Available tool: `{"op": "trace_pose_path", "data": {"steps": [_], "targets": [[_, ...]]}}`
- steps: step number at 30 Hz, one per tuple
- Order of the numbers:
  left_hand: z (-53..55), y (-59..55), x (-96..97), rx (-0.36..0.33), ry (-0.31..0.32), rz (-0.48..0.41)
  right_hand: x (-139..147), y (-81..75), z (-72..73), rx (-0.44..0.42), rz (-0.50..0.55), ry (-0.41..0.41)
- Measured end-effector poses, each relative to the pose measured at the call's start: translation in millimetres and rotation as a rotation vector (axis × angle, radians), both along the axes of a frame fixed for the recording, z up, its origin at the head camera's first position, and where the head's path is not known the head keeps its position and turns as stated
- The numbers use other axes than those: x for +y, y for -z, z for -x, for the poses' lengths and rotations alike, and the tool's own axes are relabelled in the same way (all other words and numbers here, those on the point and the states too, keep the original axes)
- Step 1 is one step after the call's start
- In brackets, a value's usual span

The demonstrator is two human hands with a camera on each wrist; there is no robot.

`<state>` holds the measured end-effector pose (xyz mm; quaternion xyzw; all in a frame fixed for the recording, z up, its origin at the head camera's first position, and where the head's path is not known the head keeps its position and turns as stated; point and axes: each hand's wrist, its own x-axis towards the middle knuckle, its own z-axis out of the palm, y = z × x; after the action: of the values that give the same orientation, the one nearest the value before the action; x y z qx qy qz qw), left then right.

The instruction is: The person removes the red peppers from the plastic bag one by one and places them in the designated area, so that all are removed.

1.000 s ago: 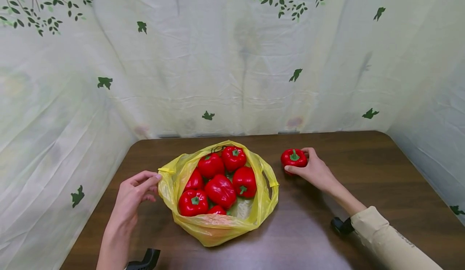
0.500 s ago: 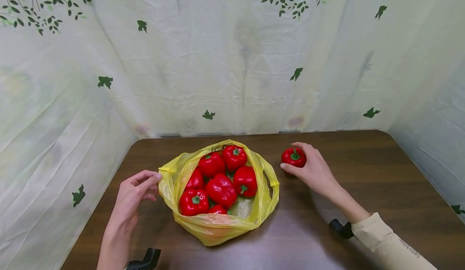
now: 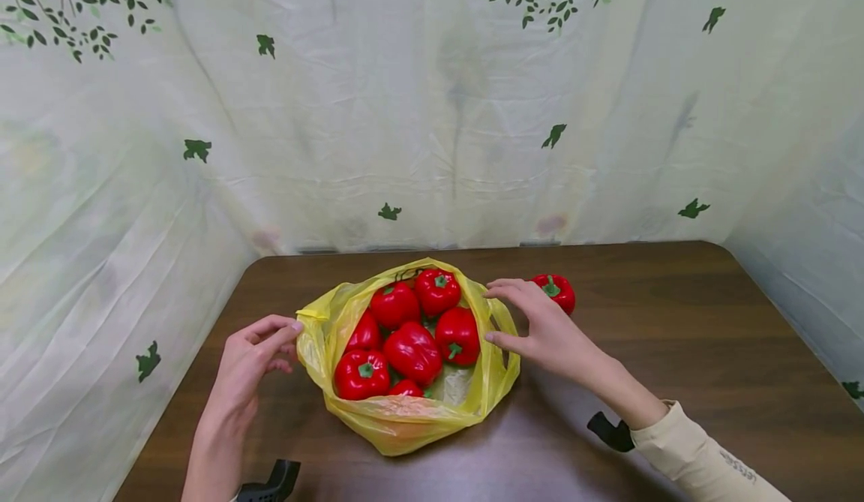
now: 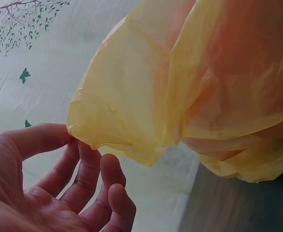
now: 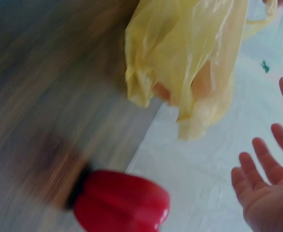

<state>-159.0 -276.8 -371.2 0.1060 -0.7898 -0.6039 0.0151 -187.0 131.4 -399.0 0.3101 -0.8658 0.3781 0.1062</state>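
Note:
A yellow plastic bag point(image 3: 398, 428) stands with its mouth wide, and several red bell peppers point(image 3: 413, 353) lie inside it. My left hand point(image 3: 253, 359) pinches the bag's left edge between thumb and finger, as the left wrist view also shows. My right hand point(image 3: 540, 329) is at the bag's right side, fingers spread and holding nothing, overlapping the bag's right handle in the head view. Behind that hand, one bell pepper point(image 3: 559, 293) sits on the table, partly hidden by it. In the right wrist view this loose pepper point(image 5: 124, 200) appears low, apart from the fingers.
The brown wooden table point(image 3: 675, 337) reaches back to a pale cloth backdrop point(image 3: 405, 112) printed with green leaves. The cloth also hangs along the left and right sides. A black wrist mount point(image 3: 610, 432) sits at the right sleeve.
My right hand has let go of the loose bell pepper and moved left to the bag's right edge. The pepper stays on the table. My left hand keeps its pinch on the bag.

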Motion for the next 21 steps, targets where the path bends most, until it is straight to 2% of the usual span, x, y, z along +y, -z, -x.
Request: {"op": "trace_pose_path", "data": {"steps": [4,12,15,21], "targets": [[0.6,-0.1,0.3,-0.003,0.004,0.010,-13.9,0.7,0.0,0.022,0.017,-0.072],[0.8,1.7,0.3,-0.007,0.000,0.010,-36.4,11.9,4.1,-0.033,-0.053,-0.207],[0.9,2.7,0.6,-0.005,0.002,0.014,-38.0,15.8,6.1,-0.041,-0.096,-0.227],[1.6,3.0,1.0,-0.005,0.003,0.021,-35.5,19.9,9.9,-0.048,-0.190,-0.205]]}}
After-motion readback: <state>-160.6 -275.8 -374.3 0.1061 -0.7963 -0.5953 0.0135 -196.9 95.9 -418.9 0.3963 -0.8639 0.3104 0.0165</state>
